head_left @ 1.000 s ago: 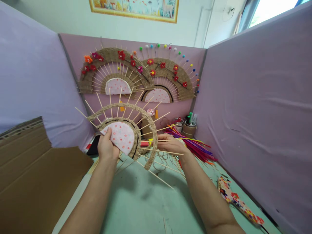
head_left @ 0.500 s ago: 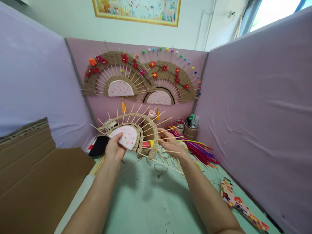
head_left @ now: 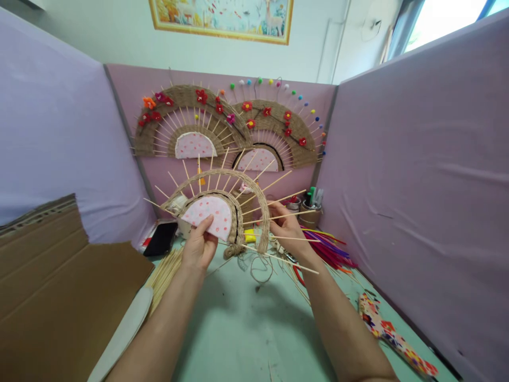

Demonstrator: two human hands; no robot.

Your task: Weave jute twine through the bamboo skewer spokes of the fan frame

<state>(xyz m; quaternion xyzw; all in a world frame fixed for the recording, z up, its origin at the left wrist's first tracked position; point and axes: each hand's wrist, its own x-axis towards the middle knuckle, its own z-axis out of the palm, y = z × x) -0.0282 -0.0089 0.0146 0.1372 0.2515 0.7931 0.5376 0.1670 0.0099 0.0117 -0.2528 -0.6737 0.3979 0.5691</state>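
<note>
A half-round fan of thin sticks woven with twine (head_left: 264, 220) is held up over the table, its center covered by a pink dotted half-circle (head_left: 212, 209). My left hand (head_left: 201, 244) grips that center, thumb on the front and fingers behind. At the fan's right side, my right hand (head_left: 288, 228) has its fingers bent around the outer twine band and sticks; the fingertips are partly hidden behind them. A small ball of twine (head_left: 234, 251) lies below the fan, and a loose loop of twine (head_left: 261, 270) rests on the table.
Two finished fans with felt flowers (head_left: 191, 95) hang on the pink back panel. Cardboard (head_left: 59, 286) stands at left beside a bundle of sticks (head_left: 167, 270) and a black phone (head_left: 161, 239). Purple and red pipe cleaners (head_left: 330, 249), a pen pot (head_left: 309, 215) and a flowered object (head_left: 393, 337) are at right.
Both hands have moved the fan slightly up and to the right, bringing it closer. The hold of each hand looks the same.
</note>
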